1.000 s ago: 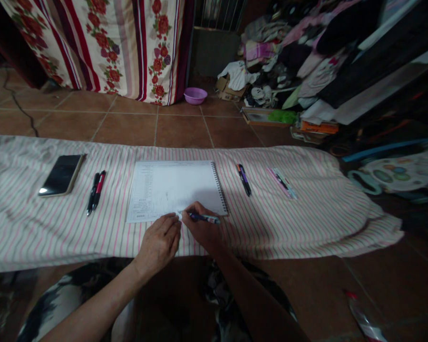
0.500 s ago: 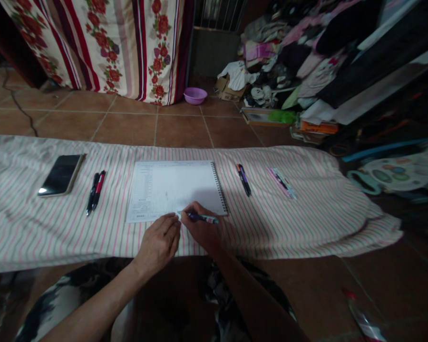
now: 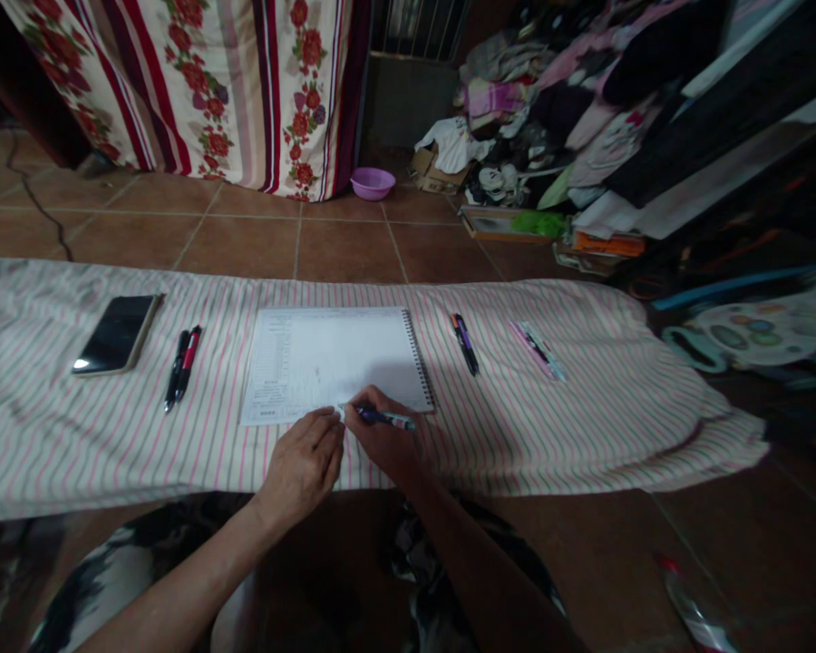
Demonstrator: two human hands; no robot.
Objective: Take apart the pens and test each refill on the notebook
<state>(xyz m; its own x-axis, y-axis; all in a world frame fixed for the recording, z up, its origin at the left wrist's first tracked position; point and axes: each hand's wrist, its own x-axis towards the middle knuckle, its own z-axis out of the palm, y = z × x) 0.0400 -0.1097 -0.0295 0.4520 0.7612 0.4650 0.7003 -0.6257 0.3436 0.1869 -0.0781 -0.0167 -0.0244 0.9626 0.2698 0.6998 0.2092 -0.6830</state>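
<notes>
An open spiral notebook lies on the striped cloth in front of me, its coil along the right side. Its page is mostly white, with a printed column on the left and faint marks low down. My right hand grips a dark pen with a patterned barrel, its tip end at the page's lower edge. My left hand rests on that same edge, fingers slightly bent and close together, fingertips almost touching my right hand. Its thumb is hidden. A small pale spot shows between the hands; I cannot make out what it is.
Left of the notebook lie a smartphone, a black pen and a red-and-black pen. To the right are dark purple pens and slim light pens. Beyond the striped cloth stand a purple basin and piled clothes.
Almost nothing differs. The pen in my right hand has tilted very slightly; my left hand and the notebook stay in place.
</notes>
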